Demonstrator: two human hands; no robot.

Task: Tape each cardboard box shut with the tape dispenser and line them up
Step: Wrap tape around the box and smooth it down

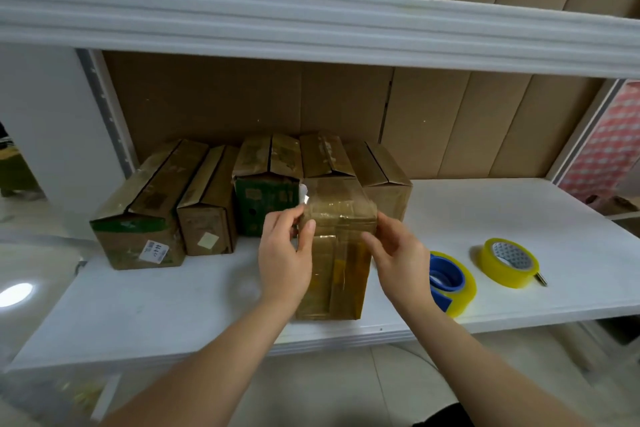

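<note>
Both hands flanked the box [337, 253] near the shelf's [173, 298] front edge. The left hand [284, 253] pinched tape [304, 196]; the right hand [398, 253] hovered, fingers relaxed, holding nothing.

— How's the light?
— Even and fairly bright, coming from overhead; a lamp glares back off the glossy floor [15, 293] at far left.
— Shadows?
— Soft ones under the upper shelf [311, 31], dimming the cardboard backing [450, 121].
— Sharpness?
— Centre is fair; the edges smear, the lower left corner worst. Wide-angle bowing bends the shelf lines
</note>
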